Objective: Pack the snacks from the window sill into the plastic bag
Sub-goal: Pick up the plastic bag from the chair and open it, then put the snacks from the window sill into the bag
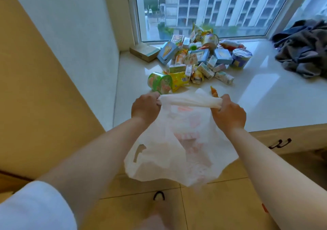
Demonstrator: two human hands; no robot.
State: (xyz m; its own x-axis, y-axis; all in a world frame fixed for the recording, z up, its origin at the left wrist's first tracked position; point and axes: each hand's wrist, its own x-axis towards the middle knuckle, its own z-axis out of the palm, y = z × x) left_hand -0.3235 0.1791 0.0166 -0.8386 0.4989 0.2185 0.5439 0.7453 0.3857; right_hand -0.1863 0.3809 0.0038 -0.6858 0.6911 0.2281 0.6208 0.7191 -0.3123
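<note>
No text can be read. The white plastic bag (pixel 178 141) carries faded orange-red printing, and the snack packages (pixel 194 61) on the window sill show labels too blurred to make out.

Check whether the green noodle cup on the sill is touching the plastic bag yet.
Cannot tell. In the head view the green noodle cup lies right behind the left hand gripping the plastic bag; they overlap in view, hiding any gap.

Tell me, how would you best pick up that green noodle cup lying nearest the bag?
Probably around its round side wall, coming from above. The green noodle cup lies tipped on its side on the sill, lid facing the person, so the curved wall is exposed on top.
</note>
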